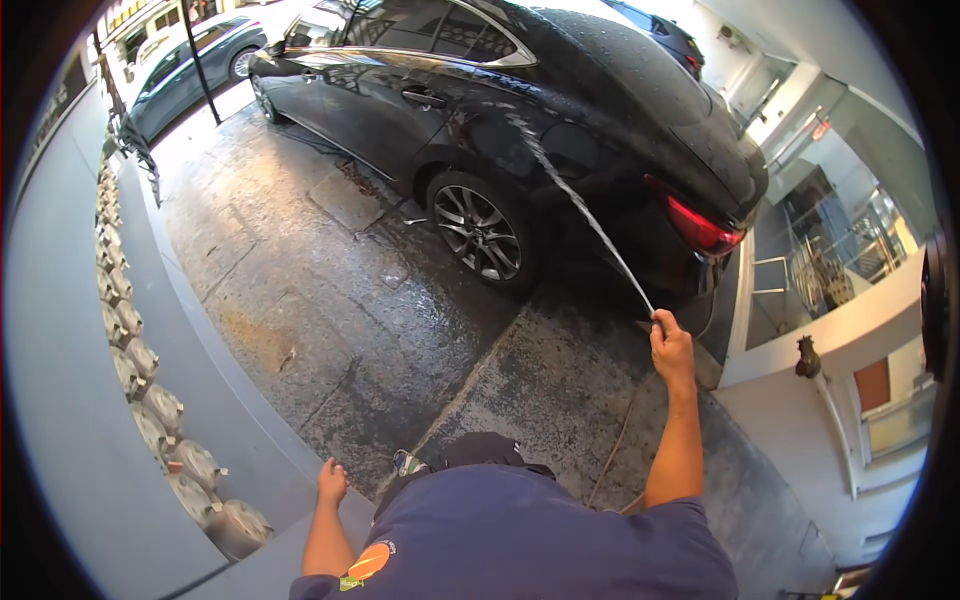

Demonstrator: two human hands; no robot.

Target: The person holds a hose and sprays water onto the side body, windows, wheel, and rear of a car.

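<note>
My right hand (671,350) is raised and closed around the end of a hose, which the fingers mostly hide. From it a white jet of water (590,218) shoots up and to the left. It strikes the rear side panel of a black car (570,150), above the rear wheel (478,232). Part of the thin hose (612,452) trails over the ground below that arm. My left hand (332,482) hangs low beside my body, holding nothing, its fingers loosely apart.
Wet stone paving (340,290) lies between the car and a low grey wall (215,350) on the left, lined with several round metallic objects (165,405). Another car (190,65) stands at the far left. A white building wall (790,450) is on the right.
</note>
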